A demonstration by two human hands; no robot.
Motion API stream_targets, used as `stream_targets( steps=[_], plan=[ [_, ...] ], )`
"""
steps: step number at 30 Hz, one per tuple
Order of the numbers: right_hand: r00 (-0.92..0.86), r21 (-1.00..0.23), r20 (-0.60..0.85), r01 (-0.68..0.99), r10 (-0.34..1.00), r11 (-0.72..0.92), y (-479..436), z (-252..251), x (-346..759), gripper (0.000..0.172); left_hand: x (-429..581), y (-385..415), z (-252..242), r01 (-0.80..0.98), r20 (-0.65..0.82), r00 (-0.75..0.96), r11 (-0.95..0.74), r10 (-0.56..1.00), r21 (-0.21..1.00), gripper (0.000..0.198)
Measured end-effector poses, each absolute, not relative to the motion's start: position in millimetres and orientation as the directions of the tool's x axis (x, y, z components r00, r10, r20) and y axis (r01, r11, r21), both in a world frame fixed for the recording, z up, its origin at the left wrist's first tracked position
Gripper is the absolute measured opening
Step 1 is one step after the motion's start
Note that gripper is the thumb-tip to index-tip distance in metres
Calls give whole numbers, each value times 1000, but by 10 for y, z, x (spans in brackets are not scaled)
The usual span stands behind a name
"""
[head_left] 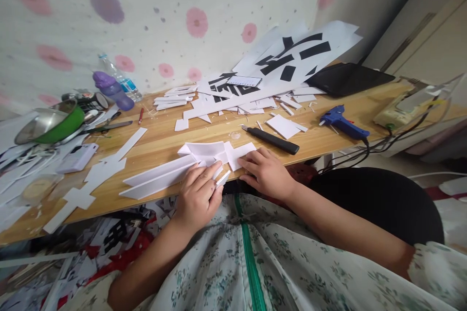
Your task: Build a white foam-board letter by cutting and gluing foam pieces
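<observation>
A folded white foam-board piece (pixel 199 155) lies at the near edge of the wooden table (pixel 164 138). My left hand (pixel 199 194) rests on its lower part, fingers curled and pinching a white strip at the table edge. Just to the right, my right hand (pixel 266 172) lies with fingers stretched flat, pressing the piece's right end down. A black-handled utility knife (pixel 272 140) lies just beyond my right hand.
A blue glue gun (pixel 341 121) with its cable lies at the right. White board cut-outs (pixel 87 184) and black-printed sheets (pixel 288 58) cover the left and back. A green pot (pixel 51 124), purple bottle (pixel 111 88) and black tablet (pixel 346 77) stand around. Scraps litter the floor.
</observation>
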State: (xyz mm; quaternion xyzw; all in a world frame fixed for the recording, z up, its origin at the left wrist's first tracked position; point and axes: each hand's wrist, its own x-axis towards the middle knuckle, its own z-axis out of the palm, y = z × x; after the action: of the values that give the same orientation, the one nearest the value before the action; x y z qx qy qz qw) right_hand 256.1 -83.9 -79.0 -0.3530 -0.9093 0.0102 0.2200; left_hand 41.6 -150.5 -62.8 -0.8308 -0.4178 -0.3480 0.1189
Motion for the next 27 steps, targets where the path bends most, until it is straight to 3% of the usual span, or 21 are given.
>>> stream_targets(
  steps=[9, 15, 22, 27],
  plan=[
    [-632, -275, 518, 516, 577, 812, -822, -874, 2468, 13, 417, -1487, -632, 774, 684, 405, -626, 607, 98, 14],
    [-611, -374, 517, 468, 599, 800, -729, -888, 2472, 14, 413, -1494, -623, 772, 676, 407, -626, 615, 105, 14],
    [-643, -329, 484, 495, 594, 804, -739, -825, 2428, 14, 417, -1488, -620, 770, 679, 403, -628, 613, 110, 17],
    [-631, -413, 485, 445, 605, 795, -716, -835, 2441, 17, 409, -1484, -617, 772, 671, 409, -626, 619, 107, 13]
  ],
)
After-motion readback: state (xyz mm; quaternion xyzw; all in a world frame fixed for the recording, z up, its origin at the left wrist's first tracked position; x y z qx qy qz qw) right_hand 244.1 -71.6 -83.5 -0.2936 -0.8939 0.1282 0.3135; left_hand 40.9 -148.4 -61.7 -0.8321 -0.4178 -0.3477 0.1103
